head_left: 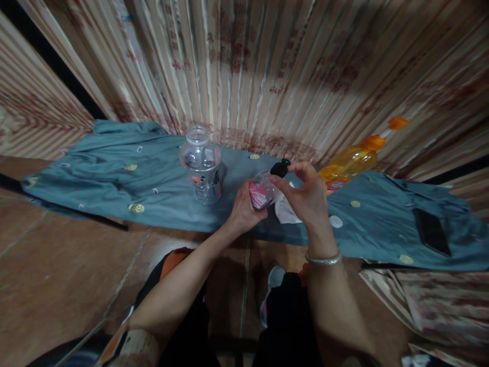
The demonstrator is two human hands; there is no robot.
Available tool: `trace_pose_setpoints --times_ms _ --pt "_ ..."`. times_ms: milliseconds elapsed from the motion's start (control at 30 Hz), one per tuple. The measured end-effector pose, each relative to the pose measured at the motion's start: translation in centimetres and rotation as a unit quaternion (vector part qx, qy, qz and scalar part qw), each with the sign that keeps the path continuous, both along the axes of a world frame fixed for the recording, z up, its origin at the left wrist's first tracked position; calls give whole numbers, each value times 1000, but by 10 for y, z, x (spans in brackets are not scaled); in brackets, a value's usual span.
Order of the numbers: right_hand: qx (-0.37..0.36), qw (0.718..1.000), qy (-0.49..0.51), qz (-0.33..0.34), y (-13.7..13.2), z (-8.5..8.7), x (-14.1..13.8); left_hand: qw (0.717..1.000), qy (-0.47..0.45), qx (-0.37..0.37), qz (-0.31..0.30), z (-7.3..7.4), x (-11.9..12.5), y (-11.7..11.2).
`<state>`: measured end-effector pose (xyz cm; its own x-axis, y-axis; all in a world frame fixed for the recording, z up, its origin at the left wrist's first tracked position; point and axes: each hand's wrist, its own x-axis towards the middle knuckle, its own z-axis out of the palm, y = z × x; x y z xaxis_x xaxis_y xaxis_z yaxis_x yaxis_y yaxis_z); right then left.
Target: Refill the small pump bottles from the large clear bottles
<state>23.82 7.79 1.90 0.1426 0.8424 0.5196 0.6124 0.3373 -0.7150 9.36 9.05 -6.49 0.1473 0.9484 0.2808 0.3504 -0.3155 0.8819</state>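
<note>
My left hand [241, 210] is wrapped round the body of a small clear bottle [261, 192] with a pink label, held tilted above the blue-grey cloth [114, 173]. My right hand [307, 196] is closed in a pinch at the bottle's black pump cap [280, 168]. A silver bangle sits on my right wrist. A white tissue [286, 211] lies on the cloth just under my right hand. Left of the hands stands a clear, open-topped plastic bottle [201, 163], upright.
An orange bottle [353, 160] with an orange nozzle lies tilted at the back right. A dark phone [431, 232] rests on the cloth at the far right. A striped curtain [267, 66] hangs behind. Brown floor tiles [57, 265] and my knees are below.
</note>
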Motion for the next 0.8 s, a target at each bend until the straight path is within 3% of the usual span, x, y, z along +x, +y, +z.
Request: trace_pose_setpoints --times_ms 167,400,800 --pt "-11 998 23 61 3 0 3 1000 6 3 -4 -1 -3 1" --pt "-27 999 -13 33 -4 8 -9 1000 15 -6 -3 2 -8 0" --pt "-31 983 134 118 3 3 -1 1000 23 -9 10 -2 -13 3"
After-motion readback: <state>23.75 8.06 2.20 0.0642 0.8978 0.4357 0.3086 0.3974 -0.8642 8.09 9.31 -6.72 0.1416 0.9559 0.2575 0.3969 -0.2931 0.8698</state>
